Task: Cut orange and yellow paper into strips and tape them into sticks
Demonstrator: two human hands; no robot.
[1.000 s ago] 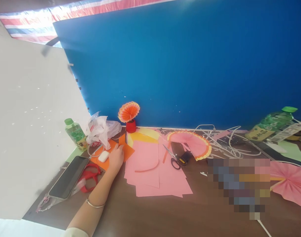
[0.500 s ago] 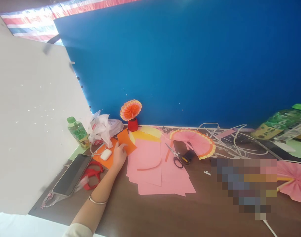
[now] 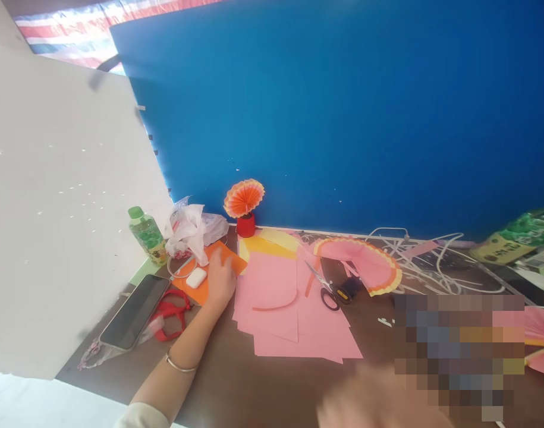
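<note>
My left hand (image 3: pixel 222 280) lies over an orange paper sheet (image 3: pixel 236 260) on the left part of the table. Its fingers stretch forward and look spread on the paper. Close beside it, a small white case (image 3: pixel 196 277) rests on the orange paper. At the bottom edge, my right hand (image 3: pixel 374 401) is smeared by motion, so its fingers cannot be made out. Stacked pink paper sheets (image 3: pixel 272 324) lie between the hands, with a thin orange strip (image 3: pixel 276 305) on top. Black-handled scissors (image 3: pixel 329 294) lie at the stack's right side.
An orange paper fan in a red pot (image 3: pixel 245 225) stands by the blue panel. A larger pink fan (image 3: pixel 365 261) lies near tangled white cables (image 3: pixel 436 261). Left are a phone (image 3: pixel 135 312), a red strap (image 3: pixel 171 315) and a green bottle (image 3: pixel 147 238). A pixelated patch covers the right.
My right hand has come into view at the bottom. The orange sheet, raised upright at my left hand before, now lies lower beneath it. The view has shifted slightly.
</note>
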